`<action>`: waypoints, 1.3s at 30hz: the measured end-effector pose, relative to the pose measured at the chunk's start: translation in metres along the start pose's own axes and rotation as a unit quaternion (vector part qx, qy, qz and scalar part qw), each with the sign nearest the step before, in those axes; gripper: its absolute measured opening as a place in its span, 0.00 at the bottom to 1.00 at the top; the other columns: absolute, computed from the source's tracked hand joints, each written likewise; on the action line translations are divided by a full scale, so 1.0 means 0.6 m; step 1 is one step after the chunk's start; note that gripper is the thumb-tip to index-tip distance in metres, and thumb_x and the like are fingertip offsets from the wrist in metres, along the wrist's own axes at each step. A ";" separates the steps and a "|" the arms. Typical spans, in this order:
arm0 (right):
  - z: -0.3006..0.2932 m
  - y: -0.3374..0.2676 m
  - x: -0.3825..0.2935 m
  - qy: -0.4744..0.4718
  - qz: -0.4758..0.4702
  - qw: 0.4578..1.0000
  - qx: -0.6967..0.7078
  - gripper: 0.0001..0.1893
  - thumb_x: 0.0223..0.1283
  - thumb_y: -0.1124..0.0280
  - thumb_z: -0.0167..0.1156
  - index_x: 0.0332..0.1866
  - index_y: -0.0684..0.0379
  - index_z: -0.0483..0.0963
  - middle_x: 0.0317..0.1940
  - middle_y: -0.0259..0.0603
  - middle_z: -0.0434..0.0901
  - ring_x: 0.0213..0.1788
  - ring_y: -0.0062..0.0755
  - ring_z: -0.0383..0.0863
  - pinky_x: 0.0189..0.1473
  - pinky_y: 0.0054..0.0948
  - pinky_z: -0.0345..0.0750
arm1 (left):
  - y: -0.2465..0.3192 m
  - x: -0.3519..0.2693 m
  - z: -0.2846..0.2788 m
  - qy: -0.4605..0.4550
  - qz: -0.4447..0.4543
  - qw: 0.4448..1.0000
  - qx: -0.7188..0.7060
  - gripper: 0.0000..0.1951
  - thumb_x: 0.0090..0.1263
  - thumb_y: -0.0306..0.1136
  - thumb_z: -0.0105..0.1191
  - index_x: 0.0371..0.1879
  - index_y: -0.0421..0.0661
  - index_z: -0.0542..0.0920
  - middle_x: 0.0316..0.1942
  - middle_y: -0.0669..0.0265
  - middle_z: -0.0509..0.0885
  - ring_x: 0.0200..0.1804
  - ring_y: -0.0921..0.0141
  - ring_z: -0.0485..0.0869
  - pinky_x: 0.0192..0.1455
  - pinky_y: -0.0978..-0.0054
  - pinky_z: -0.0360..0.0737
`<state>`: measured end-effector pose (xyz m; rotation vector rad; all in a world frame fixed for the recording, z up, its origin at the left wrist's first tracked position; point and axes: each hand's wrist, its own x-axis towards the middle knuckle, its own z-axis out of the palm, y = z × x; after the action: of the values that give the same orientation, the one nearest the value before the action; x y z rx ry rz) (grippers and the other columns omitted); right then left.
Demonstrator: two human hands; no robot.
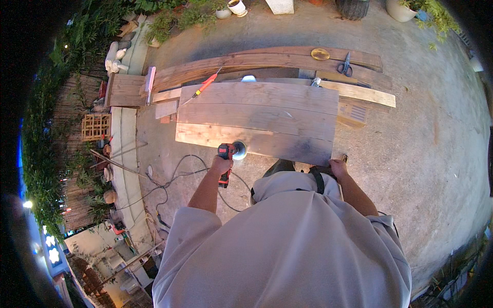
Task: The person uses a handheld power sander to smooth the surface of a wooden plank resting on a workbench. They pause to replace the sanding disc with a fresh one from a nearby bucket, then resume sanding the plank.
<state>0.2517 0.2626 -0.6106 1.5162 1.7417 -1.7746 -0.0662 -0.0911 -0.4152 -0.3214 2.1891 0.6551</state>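
My left hand (221, 165) grips a red and black cordless drill (227, 150) with a round disc (239, 150) on its front. That disc is at the near edge of a wooden panel (254, 115) made of three boards, left of the middle. Along the left of the near board the wood looks paler and brightly lit; toward the right it is darker. My right hand (338, 168) holds the panel's near right corner, its fingers partly hidden. On the panel's far left corner lies a red and yellow screwdriver-like tool (204, 85).
Beyond the panel lie long planks (269, 59), carrying scissors (345, 67) and a round yellowish disc (320, 54). A brush (150, 82) rests at their left end. A cardboard box (352, 113) sits under the right side. Black cables (185, 175) loop across the concrete floor at left.
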 end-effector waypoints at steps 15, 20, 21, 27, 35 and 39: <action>0.003 0.020 0.029 -0.008 -0.042 0.997 -0.060 0.14 0.58 0.61 0.59 0.37 0.62 0.81 0.29 0.41 0.81 0.31 0.32 0.79 0.36 0.31 0.74 | -0.028 0.002 0.007 0.019 0.043 0.992 0.118 0.06 0.50 0.27 0.56 0.26 0.40 0.77 0.19 0.59 0.81 0.20 0.66 0.82 0.25 0.67 0.79; -0.002 -0.014 -0.002 -0.013 0.022 0.999 -0.032 0.14 0.58 0.61 0.59 0.40 0.62 0.82 0.35 0.46 0.84 0.38 0.39 0.83 0.44 0.34 0.76 | -0.090 0.075 0.000 0.085 0.031 0.986 0.143 0.10 0.49 0.29 0.58 0.31 0.40 0.80 0.21 0.58 0.82 0.25 0.64 0.84 0.29 0.65 0.81; -0.004 -0.028 -0.013 -0.012 0.023 0.998 -0.057 0.14 0.58 0.62 0.59 0.40 0.62 0.81 0.35 0.46 0.84 0.38 0.38 0.83 0.44 0.33 0.76 | -0.082 0.059 -0.002 0.072 0.020 0.990 0.121 0.11 0.49 0.30 0.58 0.32 0.41 0.80 0.22 0.58 0.83 0.26 0.64 0.84 0.30 0.65 0.81; -0.005 -0.044 -0.029 -0.006 -0.020 0.997 -0.072 0.15 0.58 0.61 0.58 0.38 0.64 0.81 0.30 0.43 0.82 0.31 0.32 0.80 0.38 0.31 0.75 | -0.085 0.053 -0.005 0.096 0.031 0.982 0.160 0.09 0.49 0.30 0.59 0.28 0.41 0.79 0.23 0.58 0.83 0.27 0.62 0.84 0.30 0.64 0.80; -0.008 -0.016 -0.001 -0.004 -0.020 0.997 -0.069 0.15 0.57 0.62 0.58 0.34 0.65 0.80 0.23 0.39 0.79 0.24 0.27 0.76 0.29 0.29 0.74 | -0.048 0.025 -0.006 0.040 0.018 0.988 0.146 0.11 0.49 0.31 0.58 0.30 0.39 0.79 0.22 0.55 0.82 0.26 0.62 0.84 0.30 0.64 0.80; -0.010 0.010 0.019 0.006 -0.047 0.993 -0.108 0.15 0.57 0.62 0.59 0.37 0.65 0.81 0.27 0.40 0.81 0.26 0.29 0.79 0.32 0.29 0.75 | -0.091 0.081 -0.012 0.091 0.071 0.982 0.153 0.12 0.48 0.32 0.58 0.31 0.40 0.79 0.23 0.54 0.83 0.27 0.60 0.84 0.31 0.63 0.81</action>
<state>0.2543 0.2716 -0.6217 1.3809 1.9689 -1.5610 -0.0784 -0.1412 -0.4676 -0.0661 2.4633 0.3671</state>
